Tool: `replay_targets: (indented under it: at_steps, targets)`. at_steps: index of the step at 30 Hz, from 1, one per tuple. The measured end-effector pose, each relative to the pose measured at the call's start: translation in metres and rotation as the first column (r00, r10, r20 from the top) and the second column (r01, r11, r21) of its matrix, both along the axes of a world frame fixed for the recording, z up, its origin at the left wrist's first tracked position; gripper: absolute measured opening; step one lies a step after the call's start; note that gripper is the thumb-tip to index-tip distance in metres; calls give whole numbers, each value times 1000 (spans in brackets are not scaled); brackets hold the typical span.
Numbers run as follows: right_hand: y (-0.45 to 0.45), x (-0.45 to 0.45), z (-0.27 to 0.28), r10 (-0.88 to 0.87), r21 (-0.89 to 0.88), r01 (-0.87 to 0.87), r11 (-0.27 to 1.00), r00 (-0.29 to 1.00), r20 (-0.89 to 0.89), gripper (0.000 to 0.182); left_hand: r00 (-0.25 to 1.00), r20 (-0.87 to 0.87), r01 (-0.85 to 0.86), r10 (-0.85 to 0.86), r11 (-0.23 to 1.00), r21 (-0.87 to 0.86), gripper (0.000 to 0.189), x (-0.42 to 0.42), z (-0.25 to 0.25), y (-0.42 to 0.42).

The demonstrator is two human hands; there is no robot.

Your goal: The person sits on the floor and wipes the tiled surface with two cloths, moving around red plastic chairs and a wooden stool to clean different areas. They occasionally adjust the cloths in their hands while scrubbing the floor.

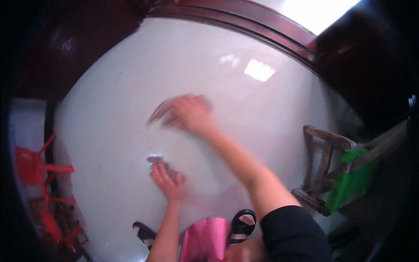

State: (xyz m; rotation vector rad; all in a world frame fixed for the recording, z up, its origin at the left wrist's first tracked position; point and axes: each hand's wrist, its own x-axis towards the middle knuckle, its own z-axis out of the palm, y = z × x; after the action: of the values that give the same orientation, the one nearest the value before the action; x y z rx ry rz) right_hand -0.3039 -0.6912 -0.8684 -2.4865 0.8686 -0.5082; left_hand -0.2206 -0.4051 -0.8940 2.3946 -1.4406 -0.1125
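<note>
A glossy white tabletop or floor surface is hard to tell apart by its edges, but black sandals stand on it, so it reads as a pale floor. My right hand, blurred, presses a dark brownish cloth against the floor ahead of me. Nearer to me and to the left, my left hand lies over a smaller dark cloth or rag, its fingers pointing away from me. Whether both are parts of one cloth cannot be told.
Red plastic chairs or stools are at the left. To the right lies wooden furniture with a green panel. A dark red door sill crosses the far side. Pink fabric and black sandals are near my body.
</note>
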Motion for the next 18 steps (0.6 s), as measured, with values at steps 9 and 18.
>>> replay_targets:
  at_steps: [9,18]
  targets:
    - [-93,-288,-49,-802,-368,715,595,557,-214,49,756,-113,648,-645,761,-6,72,-96,11,-135]
    - [-38,-244,-82,-851,-539,662,521,449,-271,52,983,-35,182,-179,978,103,72,57,9,-90]
